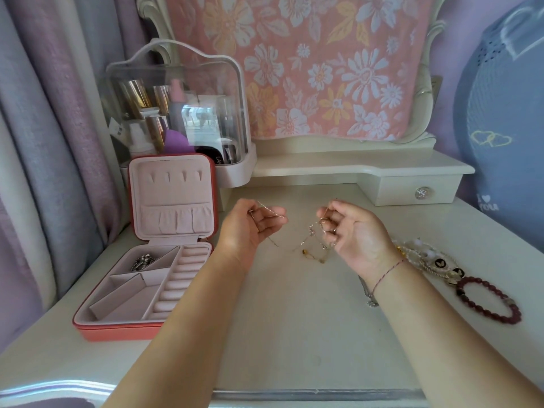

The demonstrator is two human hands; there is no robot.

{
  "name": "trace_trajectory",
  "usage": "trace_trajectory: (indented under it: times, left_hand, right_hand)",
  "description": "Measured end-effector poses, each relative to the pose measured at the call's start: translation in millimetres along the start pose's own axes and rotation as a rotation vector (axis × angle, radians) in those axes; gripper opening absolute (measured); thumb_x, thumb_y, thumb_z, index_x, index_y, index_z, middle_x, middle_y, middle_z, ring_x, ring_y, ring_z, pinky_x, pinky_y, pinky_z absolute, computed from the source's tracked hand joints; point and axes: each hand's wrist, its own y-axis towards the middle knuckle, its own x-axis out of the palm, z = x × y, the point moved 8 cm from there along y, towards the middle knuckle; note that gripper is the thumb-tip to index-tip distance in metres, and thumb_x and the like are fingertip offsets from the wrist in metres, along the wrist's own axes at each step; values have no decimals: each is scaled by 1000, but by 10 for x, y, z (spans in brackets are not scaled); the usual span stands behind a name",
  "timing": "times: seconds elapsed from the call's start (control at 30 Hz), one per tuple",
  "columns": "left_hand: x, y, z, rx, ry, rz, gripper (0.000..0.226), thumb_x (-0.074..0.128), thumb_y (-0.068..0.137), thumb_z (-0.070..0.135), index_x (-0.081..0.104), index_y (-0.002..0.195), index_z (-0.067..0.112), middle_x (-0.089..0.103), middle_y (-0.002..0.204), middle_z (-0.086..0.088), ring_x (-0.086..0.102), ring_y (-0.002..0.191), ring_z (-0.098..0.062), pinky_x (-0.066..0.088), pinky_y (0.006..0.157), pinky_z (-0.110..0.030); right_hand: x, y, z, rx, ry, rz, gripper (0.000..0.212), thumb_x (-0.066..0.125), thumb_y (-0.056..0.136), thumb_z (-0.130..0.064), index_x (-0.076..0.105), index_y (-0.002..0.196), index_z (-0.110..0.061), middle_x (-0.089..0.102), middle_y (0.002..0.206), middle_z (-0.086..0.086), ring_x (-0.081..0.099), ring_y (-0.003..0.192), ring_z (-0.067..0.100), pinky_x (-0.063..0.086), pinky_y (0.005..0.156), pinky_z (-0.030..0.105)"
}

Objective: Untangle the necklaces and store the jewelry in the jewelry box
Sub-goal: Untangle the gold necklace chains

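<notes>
A left hand (pixel 253 228) and right hand (pixel 350 231) pinch tangled necklaces (pixel 309 242) stretched between them, knot nearer the right; the jewelry box (pixel 147 328) lies open leftward.

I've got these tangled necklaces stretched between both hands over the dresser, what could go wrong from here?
1. The left hand and right hand each pinch the thin tangled necklaces; pulling apart could tighten the knot or snap a chain.
2. The right forearm crosses a silver chain beside the red bead bracelet; a sweep might drag them off the table.
</notes>
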Motion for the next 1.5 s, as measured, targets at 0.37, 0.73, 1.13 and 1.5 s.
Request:
trace_trajectory:
  times: [0.37, 0.73, 1.13, 1.5]
  left_hand:
    - [-198, 59, 44, 137, 394, 170, 17, 48, 99, 15, 52, 83, 15, 49, 54, -1, 45, 38, -12, 44, 46, -19]
    - [-80, 18, -5, 198, 886, 80, 33, 60, 94, 34, 68, 67, 17, 53, 57, 5, 43, 42, 0, 32, 43, -12]
    - [176, -60, -104, 181, 781, -208, 15, 65, 91, 29, 74, 80, 25, 63, 104, 7, 57, 96, -1, 38, 75, -3]
    - [266, -144, -187, 39, 641, -344, 47, 68, 66, 52, 74, 96, 16, 72, 93, 6, 59, 97, -8, 41, 94, -28]
  right_hand:
    - [-67, 8, -94, -136, -163, 48, 19, 48, 97, -8, 51, 80, -17, 45, 70, -1, 30, 39, 3, 20, 33, 14]
    - [147, -109, -119, -139, -157, -122, 15, 45, 98, -11, 49, 84, -15, 66, 83, 3, 35, 41, 8, 22, 38, 17]
    - [251, -123, -79, -102, -40, -249, 3, 53, 87, -20, 52, 87, -17, 67, 90, 2, 43, 47, 8, 33, 41, 17]
    - [273, -125, -95, -105, -4, -273, 3, 53, 85, -20, 52, 86, -17, 68, 91, 2, 49, 51, 8, 40, 48, 18]
